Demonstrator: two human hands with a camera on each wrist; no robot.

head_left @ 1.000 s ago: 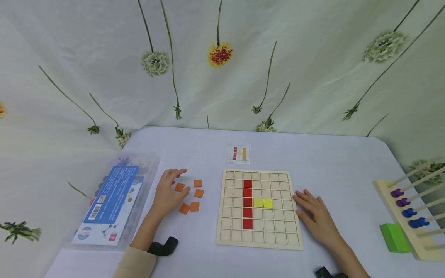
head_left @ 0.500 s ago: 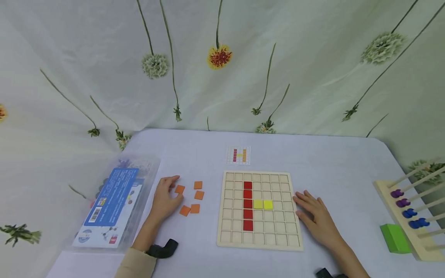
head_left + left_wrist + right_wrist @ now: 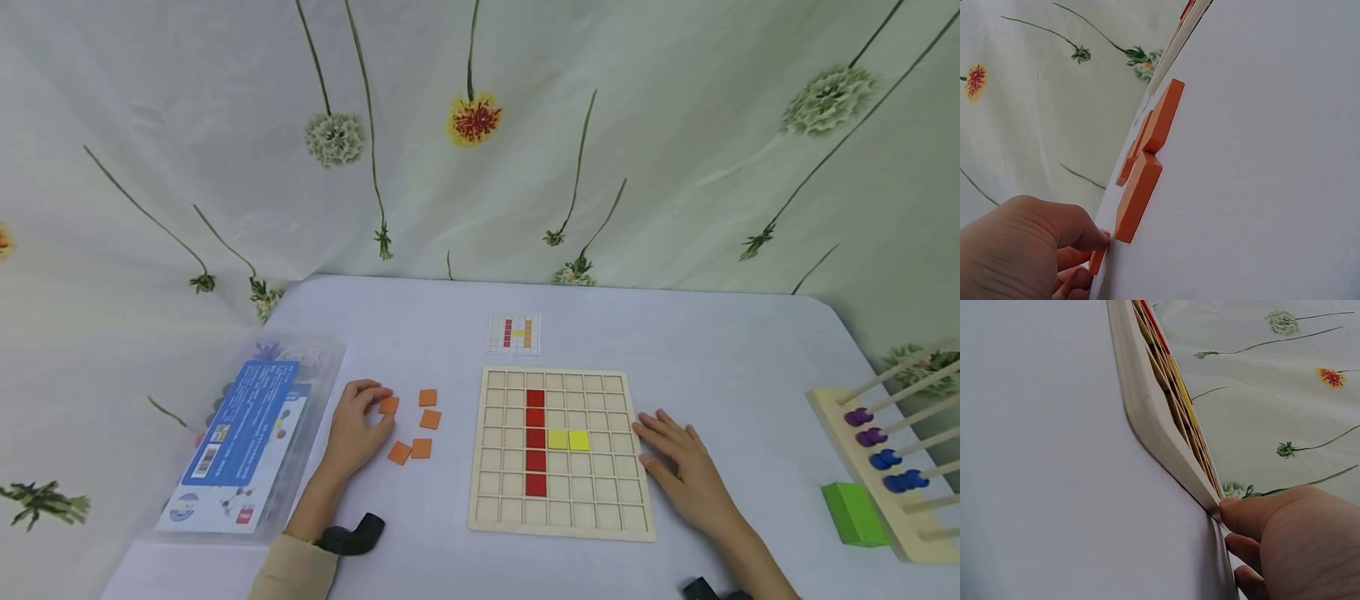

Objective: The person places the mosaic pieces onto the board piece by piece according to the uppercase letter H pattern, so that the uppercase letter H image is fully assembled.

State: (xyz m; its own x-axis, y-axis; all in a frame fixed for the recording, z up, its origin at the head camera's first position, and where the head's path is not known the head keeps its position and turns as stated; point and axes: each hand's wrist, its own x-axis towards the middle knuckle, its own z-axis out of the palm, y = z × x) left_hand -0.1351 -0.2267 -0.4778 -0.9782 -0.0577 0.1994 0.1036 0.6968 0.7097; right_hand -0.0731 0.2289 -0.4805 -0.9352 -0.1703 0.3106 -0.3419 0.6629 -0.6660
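Observation:
My left hand (image 3: 358,427) pinches an orange square tile (image 3: 388,406) between thumb and fingers at the left of the table. In the left wrist view the thumb (image 3: 1088,234) lies against that tile's edge. Several more orange tiles (image 3: 430,419) lie flat just to its right. A wooden grid board (image 3: 585,517) sits in the middle, with a column of red tiles (image 3: 535,438) and two yellow tiles (image 3: 567,440) in its cells. My right hand (image 3: 681,471) rests at the board's right edge, its fingers extended; in the right wrist view the thumb (image 3: 1247,515) touches the board's side.
A small pattern card (image 3: 514,334) lies behind the board. On the left is a clear plastic box (image 3: 311,417) with a blue and white booklet (image 3: 240,433) on top. A wooden bead frame (image 3: 855,467) and a green block (image 3: 852,514) stand on the right.
My left hand has drawn back slightly and its thumb and fingers have closed in on the nearest orange tile. The right hand has stayed at the board's edge.

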